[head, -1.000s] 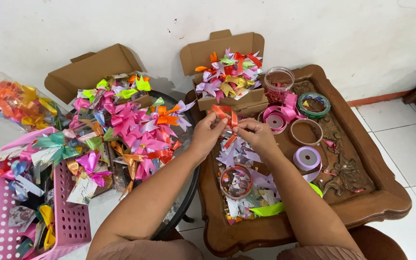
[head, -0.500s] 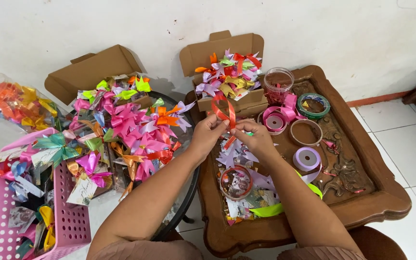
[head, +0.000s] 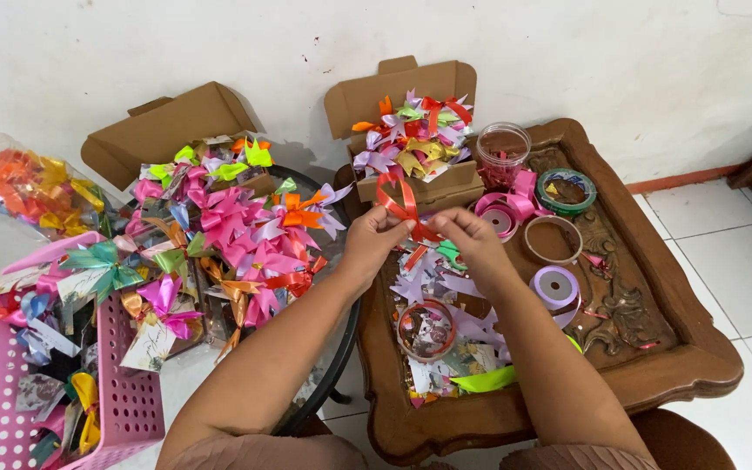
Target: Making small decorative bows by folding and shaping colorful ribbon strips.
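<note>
**Ribbon loop being pinched into shape over the counter**

Hands are meeting just above the wooden counter (head: pixel 654 365), and both are working on one red ribbon (head: pixel 399 202). The left hand (head: pixel 374 239) is closing its fingertips on the ribbon where the strands cross, so the loop is standing up above the thumb and keeping its round shape. The right hand (head: pixel 473 240) is pinching the tail ends on the other side of that crossing, fingers drawn together, which is keeping the strip taut between the two grips. Holding it in the air rather than flat is leaving the loop free to be seen from all sides.

Supplies are lying within easy reach of the right hand: a pink spool (head: pixel 500 218), a lilac spool (head: pixel 555 286), a green tape roll (head: pixel 566 191) and a clear jar (head: pixel 503 155). Cut scraps (head: pixel 446 287) are piling up directly under the hands, where they seem to be falling.

Finished bows are sitting in a small open box (head: pixel 411 139) behind the hands, and many more are heaping across a round table (head: pixel 219 235) to the left, spilling towards a pink basket (head: pixel 124 400) and a clear bag (head: pixel 19 183).
</note>
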